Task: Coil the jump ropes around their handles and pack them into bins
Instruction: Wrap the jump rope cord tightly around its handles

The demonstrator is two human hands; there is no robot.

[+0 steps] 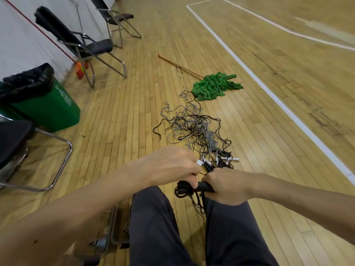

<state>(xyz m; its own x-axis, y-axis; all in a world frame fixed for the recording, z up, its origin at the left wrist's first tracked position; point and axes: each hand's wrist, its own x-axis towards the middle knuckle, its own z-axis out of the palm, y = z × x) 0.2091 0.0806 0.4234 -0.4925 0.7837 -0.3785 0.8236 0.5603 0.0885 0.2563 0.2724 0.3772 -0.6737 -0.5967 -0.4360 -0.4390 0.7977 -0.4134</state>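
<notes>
A tangle of black and grey jump ropes (192,125) lies on the wooden floor ahead of my knees, with several black and white handles (224,160) bunched at its near end. My right hand (228,186) grips a black handle (204,186) wound with dark cord. My left hand (169,166) pinches that cord at the handle's left end, where loops (181,191) hang down between my legs. A white handle tip (199,162) pokes out beside my left fingers.
A green bin (48,110) with a black liner stands at the left. Folding chairs (86,47) line the white wall, and another chair (15,143) is close on my left. A green mop (215,86) with a wooden stick lies beyond the ropes.
</notes>
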